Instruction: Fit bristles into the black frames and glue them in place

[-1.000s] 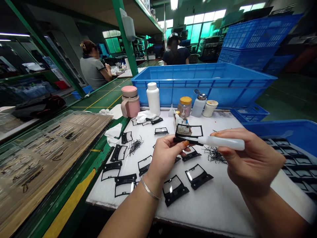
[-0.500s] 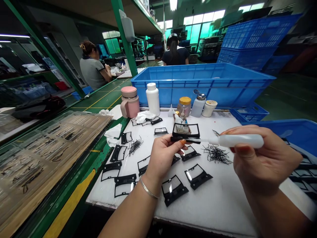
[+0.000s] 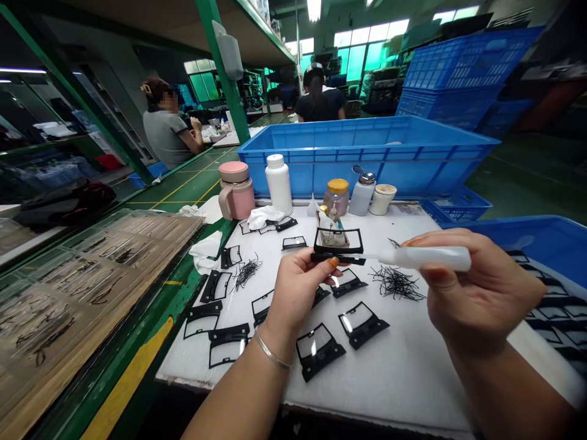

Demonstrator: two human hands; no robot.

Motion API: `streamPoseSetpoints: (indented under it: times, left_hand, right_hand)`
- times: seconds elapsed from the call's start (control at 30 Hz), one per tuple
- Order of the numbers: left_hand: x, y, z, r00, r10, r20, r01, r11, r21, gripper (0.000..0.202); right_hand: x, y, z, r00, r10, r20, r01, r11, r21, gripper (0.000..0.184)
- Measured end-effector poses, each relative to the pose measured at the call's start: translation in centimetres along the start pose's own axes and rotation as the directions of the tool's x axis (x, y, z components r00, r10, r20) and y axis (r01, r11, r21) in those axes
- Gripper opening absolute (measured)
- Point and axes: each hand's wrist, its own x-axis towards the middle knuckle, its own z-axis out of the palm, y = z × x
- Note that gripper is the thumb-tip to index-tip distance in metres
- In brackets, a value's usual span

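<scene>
My left hand [image 3: 298, 287] pinches a black plastic frame with a clear window [image 3: 338, 249] at its left end, above the white work surface. My right hand [image 3: 481, 281] grips a white squeeze bottle [image 3: 435, 258], lying nearly level, with its thin nozzle at the frame's lower strip. Whether the tip touches is too fine to tell. A pointed metal tip [image 3: 393, 242], like that of tweezers, sticks out from the same fingers. Below lie several similar frames [image 3: 362, 324]. Thin black strands are heaped at right [image 3: 397, 284] and at left [image 3: 247, 273].
Behind stand a pink mug [image 3: 236, 192], a white bottle [image 3: 279, 185], a yellow-lidded jar [image 3: 337, 195], a pump bottle [image 3: 362, 195] and a large blue crate [image 3: 367, 160]. Compartment trays [image 3: 105, 256] are at left. More frames lie at right [image 3: 554, 308]. Two people sit farther back.
My right hand and the squeeze bottle have shifted a little left along the frame. My left hand holds the frame as before. The whole view has moved slightly.
</scene>
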Motion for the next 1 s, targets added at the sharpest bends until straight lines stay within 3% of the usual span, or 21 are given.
streamPoseSetpoints:
  times: [0.57,1.0]
  left_hand:
    - [-0.02,0.01,-0.02,1.0,0.007,-0.001,-0.007,1.0,0.025,0.011]
    - [-0.08,0.11,-0.02,1.0,-0.001,0.009,0.001,1.0,0.027,0.011]
  right_hand:
    - [-0.04,-0.05,-0.2,0.999,-0.012,0.051,0.011,1.0,0.011,0.011]
    - [-0.27,0.05,0.22,1.0,0.004,0.002,-0.004,1.0,0.026,0.012]
